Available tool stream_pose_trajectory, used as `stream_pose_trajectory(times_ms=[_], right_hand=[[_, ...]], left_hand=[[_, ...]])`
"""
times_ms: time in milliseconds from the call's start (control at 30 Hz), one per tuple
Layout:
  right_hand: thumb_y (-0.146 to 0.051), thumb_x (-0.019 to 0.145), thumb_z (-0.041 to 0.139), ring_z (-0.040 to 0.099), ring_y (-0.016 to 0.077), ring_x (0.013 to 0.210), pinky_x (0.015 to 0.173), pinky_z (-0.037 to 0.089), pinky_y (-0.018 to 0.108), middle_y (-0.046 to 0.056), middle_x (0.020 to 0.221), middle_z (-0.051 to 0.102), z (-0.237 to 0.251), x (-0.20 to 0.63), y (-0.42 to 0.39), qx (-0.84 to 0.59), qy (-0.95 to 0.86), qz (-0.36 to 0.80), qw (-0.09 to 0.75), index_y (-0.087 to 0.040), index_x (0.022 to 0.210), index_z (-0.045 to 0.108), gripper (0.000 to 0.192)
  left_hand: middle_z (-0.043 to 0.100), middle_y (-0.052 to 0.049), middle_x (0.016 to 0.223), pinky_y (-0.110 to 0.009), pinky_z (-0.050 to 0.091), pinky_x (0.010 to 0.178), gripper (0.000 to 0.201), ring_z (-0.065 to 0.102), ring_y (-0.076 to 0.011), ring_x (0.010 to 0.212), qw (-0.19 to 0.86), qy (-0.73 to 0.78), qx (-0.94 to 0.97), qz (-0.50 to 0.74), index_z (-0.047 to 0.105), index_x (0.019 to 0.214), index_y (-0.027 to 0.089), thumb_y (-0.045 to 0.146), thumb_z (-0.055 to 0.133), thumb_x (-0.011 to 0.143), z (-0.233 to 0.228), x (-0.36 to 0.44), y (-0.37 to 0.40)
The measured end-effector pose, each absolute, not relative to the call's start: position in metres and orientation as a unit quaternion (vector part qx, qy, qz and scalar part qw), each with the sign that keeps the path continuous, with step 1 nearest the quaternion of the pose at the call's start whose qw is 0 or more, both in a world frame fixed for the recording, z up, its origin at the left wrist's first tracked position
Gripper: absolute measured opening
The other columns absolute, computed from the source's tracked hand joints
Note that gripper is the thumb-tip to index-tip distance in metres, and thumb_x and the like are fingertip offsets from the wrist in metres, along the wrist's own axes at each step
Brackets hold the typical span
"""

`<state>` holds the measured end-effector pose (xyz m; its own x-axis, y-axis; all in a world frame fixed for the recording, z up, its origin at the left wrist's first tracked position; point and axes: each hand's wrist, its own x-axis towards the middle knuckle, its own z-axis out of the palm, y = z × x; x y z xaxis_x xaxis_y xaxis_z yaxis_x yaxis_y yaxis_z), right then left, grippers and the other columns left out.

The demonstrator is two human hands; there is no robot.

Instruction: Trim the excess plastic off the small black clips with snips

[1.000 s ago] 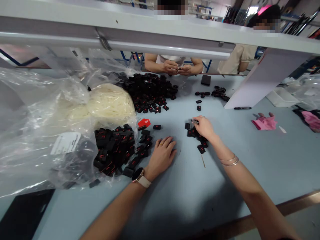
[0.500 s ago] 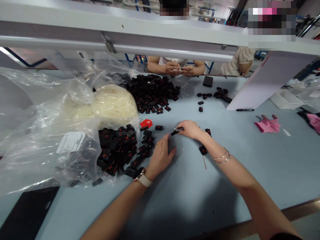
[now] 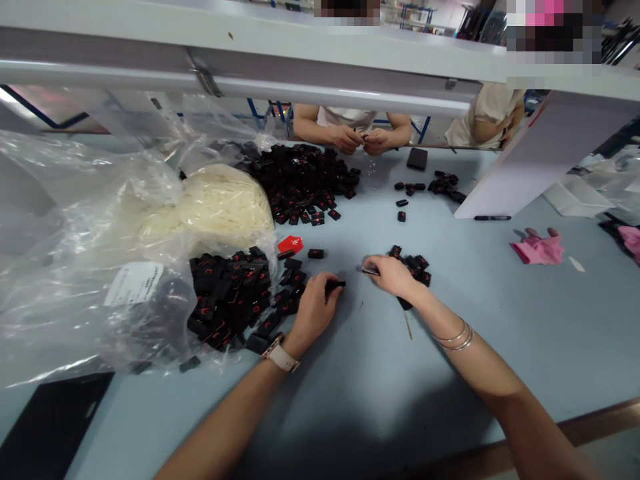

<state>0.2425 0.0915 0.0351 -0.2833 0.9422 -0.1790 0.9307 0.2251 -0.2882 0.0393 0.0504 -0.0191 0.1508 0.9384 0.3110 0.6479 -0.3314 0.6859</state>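
Observation:
My left hand (image 3: 314,309) is closed around a small black plastic piece (image 3: 336,285), just right of a heap of black pieces with red marks (image 3: 235,298) that spills from a clear bag. My right hand (image 3: 393,274) pinches a small thin metal part (image 3: 370,270) a short way from the left hand. Behind my right hand lies a small cluster of black pieces (image 3: 413,263). A watch sits on my left wrist and bangles on my right.
A big clear plastic bag (image 3: 75,233) with a white bundle (image 3: 223,203) fills the left side. A larger black pile (image 3: 305,180) lies farther back, where another person's hands (image 3: 360,139) work. A pink cloth (image 3: 539,248), a pen (image 3: 493,217) and a shelf overhead are also here.
My right hand left the small cluster, came across to my left hand, then drew back a little. My left hand went from lying flat to gripping a black piece.

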Motion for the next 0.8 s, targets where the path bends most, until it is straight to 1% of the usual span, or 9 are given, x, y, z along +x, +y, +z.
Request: stream_pose_trajectory(times_ms=[100, 200, 300, 367, 433, 533, 667, 733, 800], right_hand=[[-0.019, 0.088, 0.046, 0.065, 0.0238, 0.095, 0.074, 0.044, 0.029, 0.010, 0.107, 0.068, 0.038, 0.257, 0.094, -0.666, -0.733, 0.137, -0.012, -0.021, 0.118, 0.058, 0.032], [-0.019, 0.090, 0.043, 0.065, 0.0248, 0.096, 0.074, 0.045, 0.029, 0.012, 0.108, 0.069, 0.043, 0.264, 0.096, -0.686, -0.717, 0.120, -0.040, -0.021, 0.124, 0.054, 0.036], [-0.016, 0.089, 0.043, 0.065, 0.0236, 0.095, 0.074, 0.044, 0.028, 0.011, 0.104, 0.070, 0.049, 0.264, 0.106, -0.665, -0.734, 0.125, -0.064, -0.021, 0.117, 0.060, 0.033], [-0.014, 0.089, 0.042, 0.065, 0.0230, 0.096, 0.076, 0.044, 0.027, 0.011, 0.104, 0.071, 0.051, 0.262, 0.121, -0.660, -0.741, 0.115, -0.053, -0.020, 0.113, 0.063, 0.032], [-0.011, 0.090, 0.041, 0.064, 0.0227, 0.099, 0.077, 0.044, 0.027, 0.013, 0.111, 0.068, 0.051, 0.259, 0.142, -0.670, -0.738, 0.080, -0.023, -0.018, 0.117, 0.062, 0.035], [-0.007, 0.090, 0.039, 0.062, 0.0217, 0.101, 0.082, 0.044, 0.026, 0.015, 0.116, 0.064, 0.045, 0.253, 0.174, -0.667, -0.741, 0.067, -0.035, -0.014, 0.116, 0.063, 0.035], [-0.008, 0.094, 0.035, 0.053, 0.0225, 0.115, 0.093, 0.041, 0.027, 0.018, 0.121, 0.060, 0.034, 0.244, 0.209, -0.662, -0.749, 0.034, -0.017, -0.010, 0.118, 0.060, 0.035], [-0.009, 0.094, 0.034, 0.054, 0.0229, 0.115, 0.093, 0.041, 0.028, 0.020, 0.121, 0.059, 0.030, 0.241, 0.225, -0.676, -0.736, 0.033, -0.011, -0.009, 0.117, 0.061, 0.035], [-0.010, 0.095, 0.034, 0.058, 0.0229, 0.110, 0.091, 0.043, 0.028, 0.021, 0.121, 0.059, 0.028, 0.240, 0.239, -0.698, -0.716, 0.035, -0.004, -0.008, 0.116, 0.062, 0.035]], left_hand=[[0.066, -0.005, 0.091, -0.037, 0.050, 0.082, 0.012, 0.060, -0.0227, 0.091, 0.191, 0.518, 0.756, 0.351, 0.058, 0.095, 0.020, 0.016, 0.054, 0.084, -0.017, 0.040, 0.050], [0.066, -0.005, 0.090, -0.037, 0.049, 0.080, 0.012, 0.059, -0.0231, 0.089, 0.182, 0.506, 0.773, 0.338, 0.059, 0.093, 0.020, 0.014, 0.054, 0.082, -0.016, 0.040, 0.049], [0.065, -0.005, 0.089, -0.038, 0.048, 0.078, 0.012, 0.058, -0.0235, 0.087, 0.174, 0.500, 0.783, 0.326, 0.058, 0.090, 0.019, 0.013, 0.055, 0.081, -0.016, 0.040, 0.049], [0.065, -0.005, 0.090, -0.038, 0.048, 0.078, 0.012, 0.057, -0.0236, 0.088, 0.173, 0.493, 0.789, 0.323, 0.058, 0.091, 0.019, 0.013, 0.054, 0.082, -0.016, 0.040, 0.048], [0.065, -0.006, 0.091, -0.038, 0.048, 0.078, 0.012, 0.057, -0.0235, 0.088, 0.174, 0.489, 0.792, 0.322, 0.059, 0.092, 0.019, 0.013, 0.053, 0.083, -0.016, 0.039, 0.048], [0.065, -0.006, 0.090, -0.038, 0.048, 0.079, 0.012, 0.057, -0.0233, 0.087, 0.178, 0.488, 0.790, 0.324, 0.059, 0.091, 0.019, 0.013, 0.052, 0.083, -0.015, 0.039, 0.048], [0.065, -0.006, 0.090, -0.038, 0.048, 0.079, 0.013, 0.057, -0.0234, 0.089, 0.182, 0.488, 0.787, 0.331, 0.059, 0.091, 0.019, 0.012, 0.051, 0.083, -0.015, 0.040, 0.047], [0.065, -0.006, 0.090, -0.038, 0.048, 0.079, 0.013, 0.057, -0.0234, 0.089, 0.184, 0.489, 0.785, 0.333, 0.059, 0.091, 0.019, 0.012, 0.051, 0.084, -0.015, 0.040, 0.046], [0.065, -0.006, 0.090, -0.039, 0.048, 0.080, 0.014, 0.058, -0.0233, 0.089, 0.184, 0.489, 0.785, 0.333, 0.060, 0.091, 0.019, 0.012, 0.051, 0.083, -0.015, 0.039, 0.046]])
